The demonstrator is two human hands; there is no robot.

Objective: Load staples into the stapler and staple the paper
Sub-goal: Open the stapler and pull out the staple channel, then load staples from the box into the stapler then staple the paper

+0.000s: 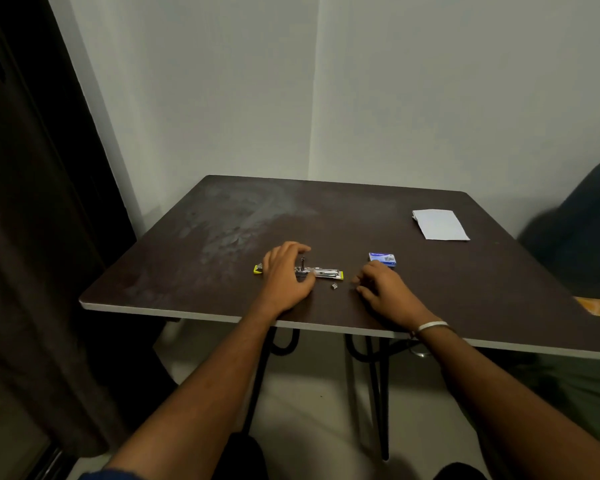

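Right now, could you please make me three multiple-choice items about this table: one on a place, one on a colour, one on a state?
1. Where does the folded white paper lie on the table?
A. far right corner
B. under the stapler
C. near left edge

2. What colour is the staple box?
A. red
B. blue
C. green

3. In what state is the stapler?
A. closed, standing upright
B. opened out flat
C. lifted off the table

Answers:
1. A, it lies alone toward the far right, away from both hands.
2. B, the box beyond the right hand is blue.
3. B, its metal track lies exposed under the left hand, yellow ends apart.
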